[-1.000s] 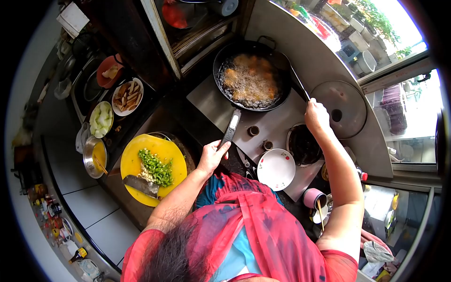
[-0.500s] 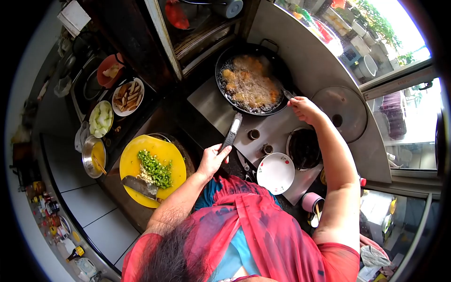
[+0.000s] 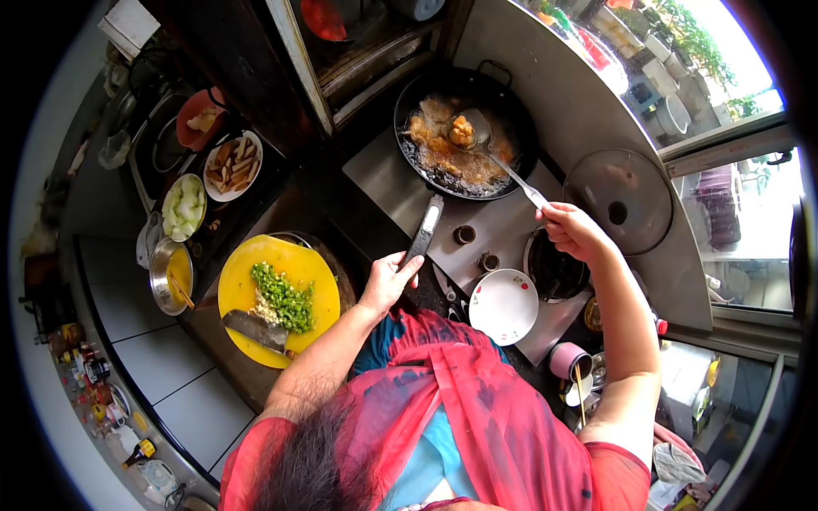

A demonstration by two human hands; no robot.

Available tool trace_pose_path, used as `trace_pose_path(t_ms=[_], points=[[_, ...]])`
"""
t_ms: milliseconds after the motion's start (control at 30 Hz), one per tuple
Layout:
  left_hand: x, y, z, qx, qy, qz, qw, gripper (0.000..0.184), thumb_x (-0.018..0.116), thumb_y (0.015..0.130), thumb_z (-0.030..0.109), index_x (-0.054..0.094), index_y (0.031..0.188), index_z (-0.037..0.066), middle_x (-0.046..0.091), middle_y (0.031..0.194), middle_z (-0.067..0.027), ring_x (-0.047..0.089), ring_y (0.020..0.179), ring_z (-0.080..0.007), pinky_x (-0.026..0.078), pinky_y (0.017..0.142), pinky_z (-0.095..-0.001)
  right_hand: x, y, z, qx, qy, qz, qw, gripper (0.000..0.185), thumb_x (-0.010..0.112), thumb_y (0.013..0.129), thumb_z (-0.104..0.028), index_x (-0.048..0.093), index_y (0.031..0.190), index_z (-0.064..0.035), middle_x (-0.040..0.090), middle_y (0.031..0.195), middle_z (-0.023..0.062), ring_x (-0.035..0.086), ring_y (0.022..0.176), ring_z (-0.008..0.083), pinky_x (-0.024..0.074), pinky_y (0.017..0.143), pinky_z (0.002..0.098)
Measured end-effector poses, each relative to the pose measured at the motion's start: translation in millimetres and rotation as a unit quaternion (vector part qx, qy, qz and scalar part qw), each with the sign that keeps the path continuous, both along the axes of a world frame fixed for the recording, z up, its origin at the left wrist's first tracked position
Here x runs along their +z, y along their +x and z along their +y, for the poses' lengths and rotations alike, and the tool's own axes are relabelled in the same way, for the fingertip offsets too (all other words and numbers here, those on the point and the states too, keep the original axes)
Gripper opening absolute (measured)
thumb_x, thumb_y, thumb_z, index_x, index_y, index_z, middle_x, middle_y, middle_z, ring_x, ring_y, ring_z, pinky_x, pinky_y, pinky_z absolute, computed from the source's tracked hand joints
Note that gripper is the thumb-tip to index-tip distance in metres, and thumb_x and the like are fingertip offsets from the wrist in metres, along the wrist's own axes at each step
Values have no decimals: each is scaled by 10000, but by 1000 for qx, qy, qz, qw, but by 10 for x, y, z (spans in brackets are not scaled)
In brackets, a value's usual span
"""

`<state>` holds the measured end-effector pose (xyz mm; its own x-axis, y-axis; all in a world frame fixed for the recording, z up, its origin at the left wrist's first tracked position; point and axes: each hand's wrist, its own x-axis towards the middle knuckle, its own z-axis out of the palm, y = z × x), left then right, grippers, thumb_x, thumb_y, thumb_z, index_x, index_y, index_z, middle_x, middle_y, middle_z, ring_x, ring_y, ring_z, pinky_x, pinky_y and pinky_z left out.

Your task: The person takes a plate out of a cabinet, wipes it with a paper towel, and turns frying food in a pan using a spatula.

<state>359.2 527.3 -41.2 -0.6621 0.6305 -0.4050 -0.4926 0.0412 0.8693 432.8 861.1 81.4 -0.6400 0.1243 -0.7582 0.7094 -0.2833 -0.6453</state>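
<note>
My left hand (image 3: 388, 285) is closed around the long handle of a dark wok (image 3: 517, 109) on the stove. Bubbling oil (image 3: 434, 162) with golden-brown frying pieces fills its lower part. In my right hand (image 3: 576, 228) is the pale handle of a metal ladle (image 3: 521, 181). The ladle's round head is over the oil, with a few orange-brown fried pieces (image 3: 461, 132) in it. Below the wok and near my right forearm lies a white plate (image 3: 504, 307) with small red decorations.
A yellow cutting board (image 3: 243, 289) at left bears chopped green scallions (image 3: 285, 302), minced garlic and a cleaver (image 3: 254, 330). Beyond it stand a metal bowl (image 3: 159, 277), sliced vegetables (image 3: 183, 209) and a plate of brown strips (image 3: 233, 166). A glass lid (image 3: 618, 200) leans at right.
The ladle's head has come up out of the bubbling oil with fried pieces in it. My right hand has moved down and to the right; my left keeps its hold on the wok handle.
</note>
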Motion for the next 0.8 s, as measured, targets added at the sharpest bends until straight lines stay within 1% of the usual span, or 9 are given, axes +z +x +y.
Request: trace_pose_path(t_ms=[133,200,233,267,333,400,533,667,800], points=[[-34,6,4,5,-2,3,1000,232,627,914,259,600,776,75,532,635,42,458,579,-35,348,566,-204,166,197,-134,30,34,-30,999,244,430,1001,-262,525,878,-75,273,553,-96,204,427,22,141,380,212],[-28,4,1,9,0,2,1000,239,642,905,261,621,804,46,544,636,38,470,576,-35,366,563,-205,302,235,-252,76,114,-58,989,251,437,996,-260,540,869,-70,289,552,-94,209,423,26,142,378,219],[-13,3,-2,5,-4,0,1000,229,637,908,259,612,797,61,538,635,41,464,577,-34,354,562,-203,357,241,-300,99,153,-71,981,254,441,993,-259,548,864,-68,298,551,-94,212,420,27,143,377,223],[10,-3,-4,1,-9,-2,1000,221,631,912,258,602,790,76,531,635,43,458,578,-34,342,561,-201,383,243,-322,150,236,-80,957,264,471,972,-254,569,854,-40,393,540,-33,321,426,64,261,389,256],[-47,9,1,3,0,2,1000,208,629,912,260,597,795,91,528,637,45,447,575,-32,317,546,-198,353,284,-362,209,366,-30,906,235,482,949,-219,568,865,-18,485,601,79,448,512,195,365,503,326],[-35,16,-7,4,-3,-4,1000,209,630,911,264,600,800,90,529,640,45,446,575,-32,313,543,-198,337,349,-404,262,488,21,833,208,493,925,-183,568,876,5,578,662,190,575,598,326,470,617,396],[-43,22,-1,10,1,-6,1000,209,633,910,270,607,812,88,532,645,45,448,576,-33,312,544,-198,442,463,-540,295,649,50,700,160,490,914,-147,502,837,-7,599,741,247,592,740,430,461,656,502],[-79,22,-7,10,6,-6,1000,199,635,909,263,610,823,84,533,651,44,459,582,-34,330,555,-195,554,548,-609,303,690,4,658,135,497,911,-153,493,881,-22,594,694,235,590,676,437,467,596,494],[-103,25,-5,12,7,-10,1000,193,638,907,255,610,828,81,533,656,44,468,586,-38,351,568,-194,485,605,-560,262,666,22,698,149,490,928,-147,516,864,-15,602,722,234,590,704,434,471,622,490]])
